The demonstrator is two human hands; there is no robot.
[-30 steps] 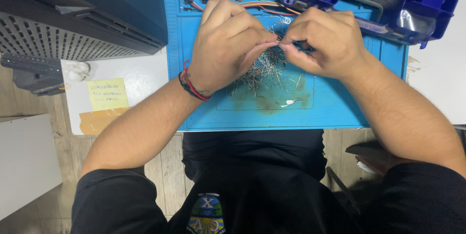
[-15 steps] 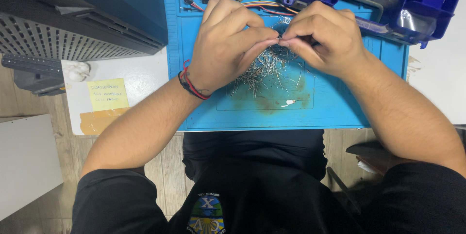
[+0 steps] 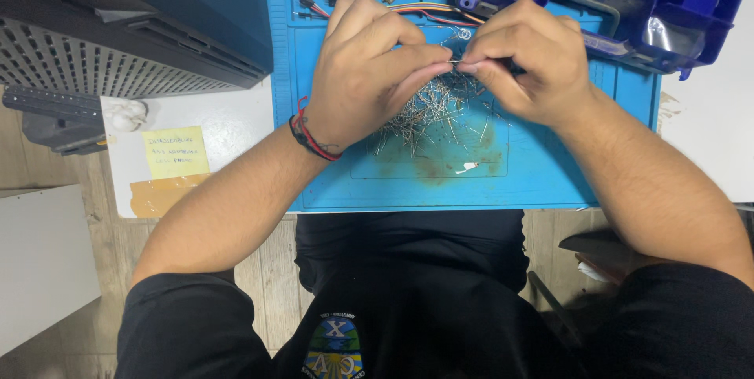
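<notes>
Since the earlier frame both hands have barely shifted, fingertips still pressed together over the pile. The left hand [image 3: 369, 73] and right hand [image 3: 526, 61] each pinch tight on one thin wire pin [image 3: 455, 62] held between them, just above the loose pins [image 3: 428, 112]. These lie on a blue mat [image 3: 550, 175], on a white table [image 3: 228, 124] with a yellow note [image 3: 175, 153]; a blue parts box [image 3: 628, 2] sits behind.
</notes>
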